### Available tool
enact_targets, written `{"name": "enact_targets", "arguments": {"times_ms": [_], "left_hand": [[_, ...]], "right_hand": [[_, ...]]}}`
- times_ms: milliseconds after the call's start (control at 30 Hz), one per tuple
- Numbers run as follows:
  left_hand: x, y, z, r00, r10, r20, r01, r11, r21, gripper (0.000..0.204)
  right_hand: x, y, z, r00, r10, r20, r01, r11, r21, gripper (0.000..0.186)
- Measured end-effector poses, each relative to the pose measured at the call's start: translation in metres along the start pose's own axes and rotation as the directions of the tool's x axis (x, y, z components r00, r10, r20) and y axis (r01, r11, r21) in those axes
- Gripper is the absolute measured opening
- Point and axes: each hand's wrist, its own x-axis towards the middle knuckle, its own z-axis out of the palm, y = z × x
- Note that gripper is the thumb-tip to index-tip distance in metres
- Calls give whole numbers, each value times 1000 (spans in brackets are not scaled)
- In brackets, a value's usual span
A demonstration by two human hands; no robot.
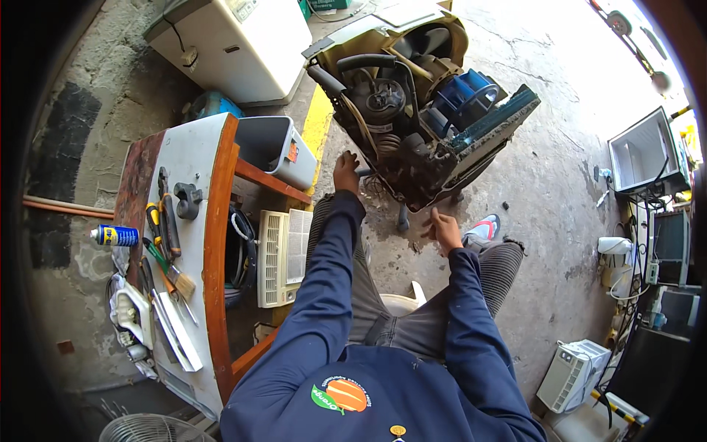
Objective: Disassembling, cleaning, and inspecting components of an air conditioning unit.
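Note:
A stripped window air conditioner (423, 110) stands tilted on a support in front of me, its insides exposed. Among them are a black compressor (379, 99), a blue blower wheel (465, 99) and a finned coil (501, 121). My left hand (346, 173) is beside the unit's near left edge, fingers curled; whatever they may hold is hidden. Just below the near corner is my right hand (442, 230), its fingers loosely bent and apart, holding nothing visible.
On the left, a workbench (199, 243) carries pliers (169, 217), a paintbrush (177, 276) and a spray can (115, 236). A grey bin (283, 151) and a cream front grille (274, 258) are beside it. More appliances line the right, including a small air conditioner (574, 374).

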Motion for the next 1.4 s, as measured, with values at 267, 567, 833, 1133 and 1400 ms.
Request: {"name": "enact_targets", "arguments": {"times_ms": [267, 567, 833, 1133, 1400], "left_hand": [[-164, 52, -7, 990, 28, 136, -50, 986, 160, 22], [-216, 167, 33, 826, -233, 514, 357, 920, -158, 22], [-133, 253, 85, 267, 760, 592, -746, -227, 627, 17], [-90, 231, 111, 275, 671, 688, -620, -423, 661, 19], [-83, 224, 118, 293, 696, 655, -608, -393, 690, 18]], "right_hand": [[-113, -34, 83, 761, -647, -42, 557, 686, -468, 43], [-120, -19, 26, 796, -542, 268, 300, -30, -953, 46], [-93, 24, 3, 927, -262, 268, 366, 483, -795, 35], [-90, -9, 2, 965, -207, 163, 252, 545, -800, 42], [-89, -4, 2, 967, -195, 163, 242, 520, -819, 43]]}}
